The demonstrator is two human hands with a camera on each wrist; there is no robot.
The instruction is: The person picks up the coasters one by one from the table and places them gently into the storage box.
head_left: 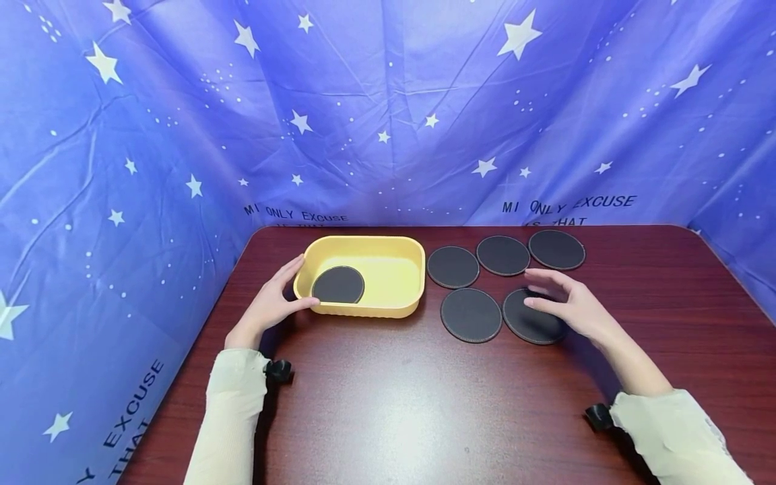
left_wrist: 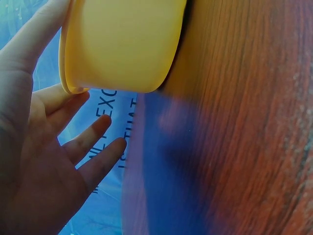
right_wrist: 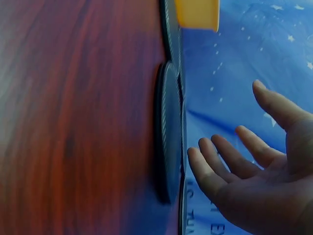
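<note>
A yellow rectangular plastic container [head_left: 394, 279] stands at the back left of the table. Inside it, at the front left, lies a round black coaster [head_left: 338, 285] with stitched edging. My left hand [head_left: 273, 303] holds the container's left end, thumb on the front rim and index finger against the outer side; its other fingers are spread in the left wrist view. Over the front right coaster [head_left: 530, 323] hovers my right hand [head_left: 576, 310], fingers apart and relaxed, holding nothing. In the right wrist view a gap separates the hand [right_wrist: 254, 181] from this coaster [right_wrist: 170, 132].
Several more black coasters lie flat right of the container, among them a front one [head_left: 471, 315] and a far right one [head_left: 556, 249]. A blue star-patterned curtain [head_left: 388, 101] hangs behind the dark red wooden table [head_left: 339, 397].
</note>
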